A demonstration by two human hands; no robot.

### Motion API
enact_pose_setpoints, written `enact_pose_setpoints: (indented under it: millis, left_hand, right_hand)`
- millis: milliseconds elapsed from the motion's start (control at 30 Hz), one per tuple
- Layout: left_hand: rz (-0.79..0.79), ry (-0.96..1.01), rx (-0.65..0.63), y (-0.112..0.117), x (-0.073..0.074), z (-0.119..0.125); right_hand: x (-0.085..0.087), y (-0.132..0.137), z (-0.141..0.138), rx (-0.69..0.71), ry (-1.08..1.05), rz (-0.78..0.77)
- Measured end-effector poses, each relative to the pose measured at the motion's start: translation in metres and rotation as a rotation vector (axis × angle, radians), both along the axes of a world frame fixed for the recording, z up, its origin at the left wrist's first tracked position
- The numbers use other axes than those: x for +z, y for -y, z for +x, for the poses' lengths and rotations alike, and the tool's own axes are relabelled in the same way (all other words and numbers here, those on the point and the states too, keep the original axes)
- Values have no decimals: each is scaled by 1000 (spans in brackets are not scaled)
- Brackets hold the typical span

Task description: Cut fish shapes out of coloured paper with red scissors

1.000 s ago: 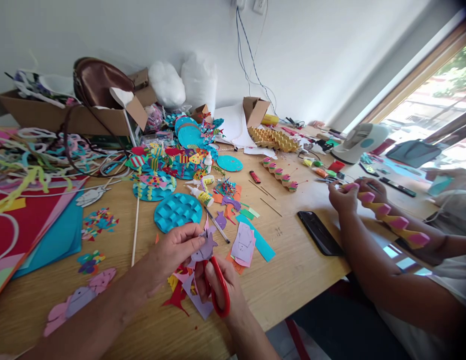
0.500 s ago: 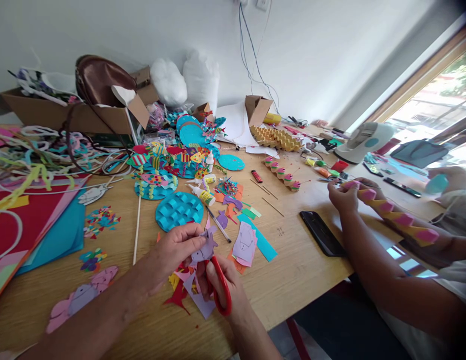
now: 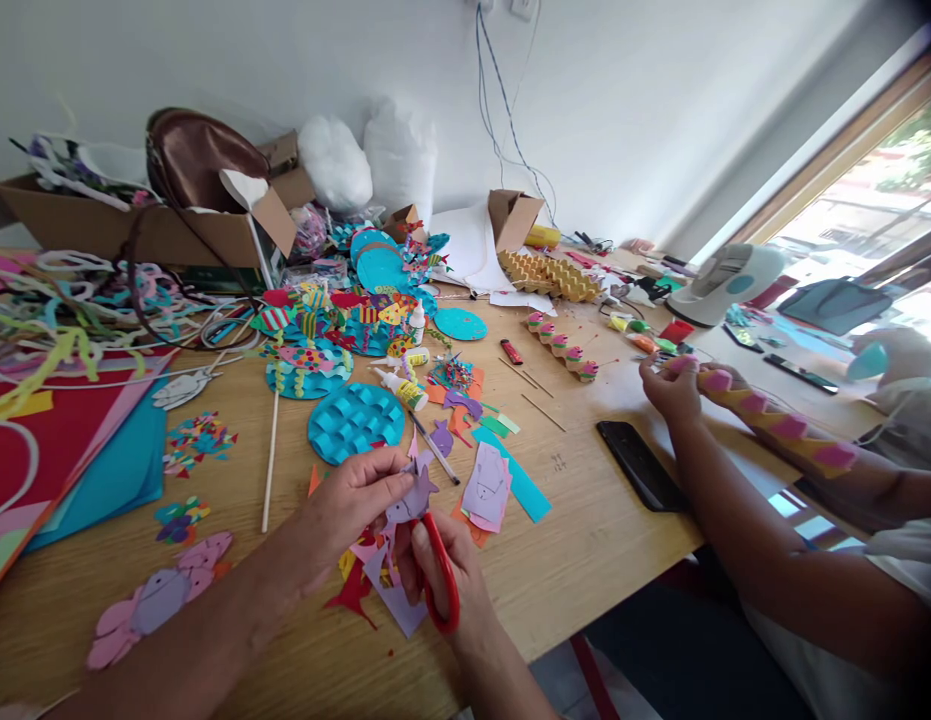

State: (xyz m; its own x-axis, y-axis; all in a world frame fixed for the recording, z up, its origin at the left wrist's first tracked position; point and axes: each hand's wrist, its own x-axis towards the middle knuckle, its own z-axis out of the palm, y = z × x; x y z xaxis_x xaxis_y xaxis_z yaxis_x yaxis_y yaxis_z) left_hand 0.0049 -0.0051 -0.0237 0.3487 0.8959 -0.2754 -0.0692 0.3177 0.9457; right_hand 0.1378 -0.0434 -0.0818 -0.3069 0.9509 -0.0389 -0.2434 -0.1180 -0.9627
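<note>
Between the thumb and fingers of my left hand (image 3: 371, 490) is a purple paper fish (image 3: 411, 502) with drawn lines. My right hand (image 3: 451, 560) grips red-handled scissors (image 3: 444, 590), whose blades reach up to the paper and are partly hidden by it. Paper scraps (image 3: 394, 590) in purple, red and yellow lie under my hands. A blue woven paper disc (image 3: 358, 422) sits just beyond my left hand, with a pen (image 3: 439, 452) to its right. Cut pink and purple fish (image 3: 161, 598) lie at the lower left. Purple pieces with drawn outlines (image 3: 486, 485) rest right of the scissors.
A co-worker's hands hold a pink-and-yellow egg-carton strip (image 3: 765, 412) at the right. Near it lies a black phone (image 3: 639, 465). Glue bottles (image 3: 405, 388), a wooden stick (image 3: 270, 460), coloured sheets (image 3: 127, 480) and a cardboard box (image 3: 150, 235) surround the work area.
My hands keep nearly the same pose on the fish and scissors. The co-worker's egg-carton strip has shifted slightly left. The whole view has moved a little.
</note>
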Motion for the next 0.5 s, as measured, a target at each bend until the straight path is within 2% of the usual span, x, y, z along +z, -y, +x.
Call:
enact_pose_setpoints:
  millis: [233, 500]
  left_hand:
    - [9, -18, 1, 1, 2, 0]
    - [11, -112, -45, -1, 12, -2]
  right_hand:
    - [1, -1, -1, 3, -20, 15]
    - [6, 1, 0, 14, -10, 19]
